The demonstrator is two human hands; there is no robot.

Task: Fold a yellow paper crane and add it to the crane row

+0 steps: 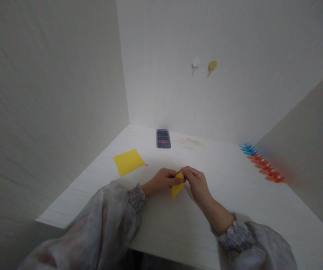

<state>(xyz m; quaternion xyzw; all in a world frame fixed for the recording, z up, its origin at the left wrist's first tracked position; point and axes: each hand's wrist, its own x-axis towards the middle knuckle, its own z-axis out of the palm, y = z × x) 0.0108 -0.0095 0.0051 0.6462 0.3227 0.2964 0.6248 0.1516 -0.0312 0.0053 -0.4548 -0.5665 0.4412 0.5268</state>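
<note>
A folded piece of yellow origami paper (177, 190) is held just above the white table, narrowing to a point toward me. My left hand (163, 180) pinches it from the left, with the thumb lying across its face; a ring shows on one finger. At its upper right edge, my right hand (196, 182) grips the paper between thumb and fingertips. The fingertips of both hands nearly meet at the top of the paper, and part of the fold is hidden behind them.
Yellow sheets (129, 162) lie left on the table (195, 232). A dark, blurred rectangular object (163, 139) stands by the back wall. Blue folded paper figures (248, 149) and orange ones (266, 168) line the right wall. White (196, 63) and yellow hooks (212, 65) are on the wall.
</note>
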